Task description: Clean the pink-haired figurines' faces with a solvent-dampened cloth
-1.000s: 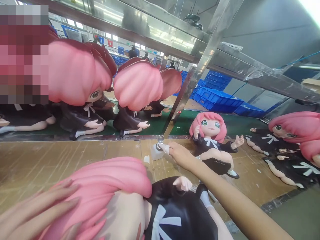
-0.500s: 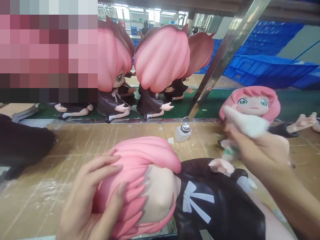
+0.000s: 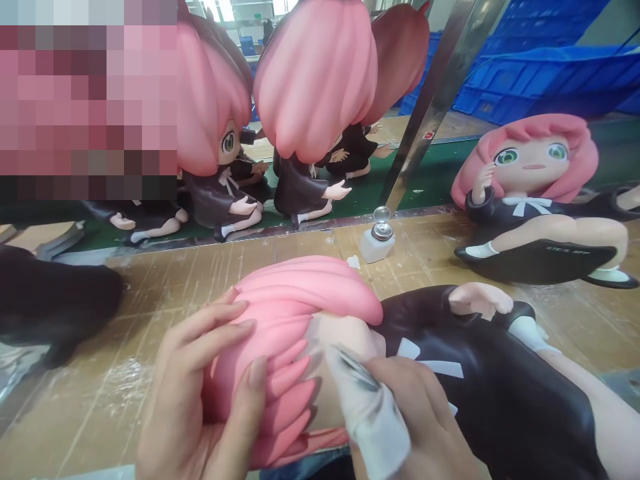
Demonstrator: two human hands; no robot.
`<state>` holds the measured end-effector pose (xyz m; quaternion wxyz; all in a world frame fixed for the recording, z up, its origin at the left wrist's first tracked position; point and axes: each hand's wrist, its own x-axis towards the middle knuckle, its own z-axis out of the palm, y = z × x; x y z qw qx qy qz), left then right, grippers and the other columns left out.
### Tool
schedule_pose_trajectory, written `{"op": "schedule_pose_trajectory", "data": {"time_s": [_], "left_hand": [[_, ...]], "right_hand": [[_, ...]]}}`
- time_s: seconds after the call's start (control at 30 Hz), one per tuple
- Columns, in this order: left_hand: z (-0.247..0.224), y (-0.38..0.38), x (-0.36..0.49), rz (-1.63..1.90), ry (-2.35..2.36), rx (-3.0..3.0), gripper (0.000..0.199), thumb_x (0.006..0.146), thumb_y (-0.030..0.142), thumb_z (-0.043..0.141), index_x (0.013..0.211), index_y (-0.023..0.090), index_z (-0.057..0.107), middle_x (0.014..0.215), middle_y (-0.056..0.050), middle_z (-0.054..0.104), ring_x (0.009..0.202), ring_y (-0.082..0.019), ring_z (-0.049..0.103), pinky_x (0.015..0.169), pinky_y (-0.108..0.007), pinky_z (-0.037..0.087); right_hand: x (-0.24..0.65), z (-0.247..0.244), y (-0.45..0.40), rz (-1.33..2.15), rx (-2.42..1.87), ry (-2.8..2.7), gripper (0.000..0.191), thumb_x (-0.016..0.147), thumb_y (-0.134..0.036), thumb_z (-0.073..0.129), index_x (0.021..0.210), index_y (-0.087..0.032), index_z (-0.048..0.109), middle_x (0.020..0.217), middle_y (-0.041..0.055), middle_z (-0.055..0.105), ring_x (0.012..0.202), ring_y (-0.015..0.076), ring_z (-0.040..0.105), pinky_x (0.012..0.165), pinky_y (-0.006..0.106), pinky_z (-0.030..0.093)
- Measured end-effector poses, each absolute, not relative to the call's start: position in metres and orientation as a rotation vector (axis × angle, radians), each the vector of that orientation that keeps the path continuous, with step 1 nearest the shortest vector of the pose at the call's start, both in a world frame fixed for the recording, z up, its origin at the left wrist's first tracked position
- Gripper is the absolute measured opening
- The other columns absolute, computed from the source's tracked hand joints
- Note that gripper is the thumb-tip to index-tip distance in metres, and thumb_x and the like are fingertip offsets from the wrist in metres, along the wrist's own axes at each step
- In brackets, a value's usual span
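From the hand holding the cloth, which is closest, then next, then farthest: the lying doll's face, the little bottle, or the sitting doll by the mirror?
1. Lying doll's face, under the right hand.
2. Little bottle, straight ahead.
3. Sitting doll, behind, left.

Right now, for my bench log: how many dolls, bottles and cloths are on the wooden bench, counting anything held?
Pink-haired dolls: 2, one lying in front, one at right
Pump bottle: 1
Wiping cloth: 1
Total: 4
Dark shape at left: unclear, uncounted.

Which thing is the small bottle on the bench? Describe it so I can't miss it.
Start at the slanted steel post and follow it down to the wooden bench. The bottle stands at its foot: small, white and squat, the only thing there with a shiny metal cap.
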<state>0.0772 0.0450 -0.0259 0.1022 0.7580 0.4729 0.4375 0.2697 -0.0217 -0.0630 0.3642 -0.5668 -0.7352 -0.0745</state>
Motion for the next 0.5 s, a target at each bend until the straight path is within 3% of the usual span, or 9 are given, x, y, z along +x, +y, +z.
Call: {"op": "schedule_pose_trajectory", "data": {"time_s": [0.1, 0.23, 0.37, 0.5], "left_hand": [[-0.025, 0.051, 0.085, 1.353, 1.326, 2.246, 0.04, 0.071, 0.04, 0.076, 0.109, 0.038, 0.066, 0.106, -0.007, 0.069, 0.117, -0.04, 0.062, 0.092, -0.061, 0.061], [-0.025, 0.055, 0.096, 1.392, 1.283, 2.242, 0.039, 0.065, 0.045, 0.08, 0.102, 0.039, 0.069, 0.097, -0.006, 0.07, 0.114, -0.04, 0.064, 0.086, -0.059, 0.064], [-0.027, 0.053, 0.093, 1.447, 1.351, 2.176, 0.036, 0.066, 0.043, 0.077, 0.101, 0.04, 0.068, 0.096, -0.006, 0.068, 0.115, -0.04, 0.062, 0.093, -0.063, 0.06], [-0.027, 0.048, 0.088, 1.438, 1.572, 2.063, 0.026, 0.074, 0.034, 0.067, 0.099, 0.039, 0.064, 0.102, -0.006, 0.062, 0.113, -0.036, 0.061, 0.108, -0.065, 0.046]], "right_hand": [[0.262, -0.061, -0.01, -0.145, -1.432, -1.91, 0.023, 0.082, -0.006, 0.048, 0.1, -0.016, 0.056, 0.101, 0.0084, 0.048, 0.089, 0.0245, 0.048, 0.08, 0.041, 0.045], [0.262, -0.063, 0.0, -0.14, -1.406, -1.968, 0.019, 0.083, -0.008, 0.047, 0.096, -0.018, 0.057, 0.103, 0.0089, 0.048, 0.09, 0.0255, 0.047, 0.087, 0.043, 0.041], [0.268, -0.066, 0.0, -0.171, -1.376, -2.017, 0.022, 0.082, -0.009, 0.048, 0.1, -0.017, 0.059, 0.102, 0.0104, 0.051, 0.093, 0.0276, 0.049, 0.086, 0.045, 0.042], [0.273, -0.065, -0.006, -0.245, -1.455, -1.992, 0.03, 0.078, -0.002, 0.045, 0.101, -0.016, 0.057, 0.101, 0.0095, 0.049, 0.091, 0.0254, 0.05, 0.078, 0.04, 0.044]]}}
